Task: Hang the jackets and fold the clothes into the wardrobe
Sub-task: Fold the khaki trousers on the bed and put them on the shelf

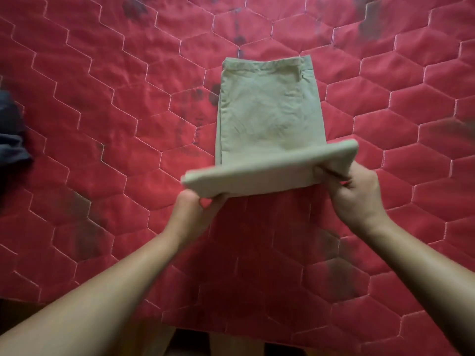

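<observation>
Beige trousers (267, 106) lie partly folded on a red quilted mattress (102, 98), waistband at the far end. Their near folded end is lifted off the mattress and held level between both hands. My left hand (195, 209) grips the left corner of that lifted fold from below, thumb on the near side. My right hand (357, 191) pinches the right corner, fingers curled round the cloth. The fold hangs tilted, its right corner higher than its left.
A dark blue garment (12, 132) lies bunched at the mattress's left edge. The mattress's near edge runs along the bottom, with a dark floor (190, 343) below it. Dark stains mark the red cover in places.
</observation>
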`<state>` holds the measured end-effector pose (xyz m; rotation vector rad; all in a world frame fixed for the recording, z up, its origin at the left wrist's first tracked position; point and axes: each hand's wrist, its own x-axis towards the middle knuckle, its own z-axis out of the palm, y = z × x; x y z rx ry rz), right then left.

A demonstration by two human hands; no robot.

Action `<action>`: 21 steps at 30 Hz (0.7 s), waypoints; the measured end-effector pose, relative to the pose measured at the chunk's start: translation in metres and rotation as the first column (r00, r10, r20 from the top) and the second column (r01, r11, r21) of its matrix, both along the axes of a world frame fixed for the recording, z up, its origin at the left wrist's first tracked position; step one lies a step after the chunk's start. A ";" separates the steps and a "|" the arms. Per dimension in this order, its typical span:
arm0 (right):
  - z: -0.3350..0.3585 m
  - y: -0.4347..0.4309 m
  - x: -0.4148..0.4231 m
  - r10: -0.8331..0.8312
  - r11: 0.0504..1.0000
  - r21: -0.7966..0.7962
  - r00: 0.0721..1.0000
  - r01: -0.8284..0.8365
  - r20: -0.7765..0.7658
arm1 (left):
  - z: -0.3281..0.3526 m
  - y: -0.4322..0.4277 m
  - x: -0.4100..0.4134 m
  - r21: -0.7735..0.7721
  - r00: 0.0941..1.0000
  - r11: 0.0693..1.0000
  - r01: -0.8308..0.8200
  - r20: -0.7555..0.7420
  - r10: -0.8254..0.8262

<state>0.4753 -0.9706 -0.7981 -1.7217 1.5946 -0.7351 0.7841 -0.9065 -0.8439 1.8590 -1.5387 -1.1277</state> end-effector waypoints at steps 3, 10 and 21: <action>0.003 -0.055 0.002 -0.087 0.985 0.152 0.996 0.080 0.038 | 0.017 -0.046 -0.005 0.089 0.960 0.987 -0.132 -0.235 0.150; -0.028 -0.147 -0.006 -0.249 0.594 0.782 0.882 -0.188 0.401 | -0.008 -0.132 -0.006 0.332 0.848 0.899 -0.287 -0.348 0.399; -0.065 -0.037 -0.025 -0.396 0.321 0.922 0.854 -0.215 0.337 | -0.014 -0.077 0.013 0.329 0.952 0.918 0.222 -0.277 -0.131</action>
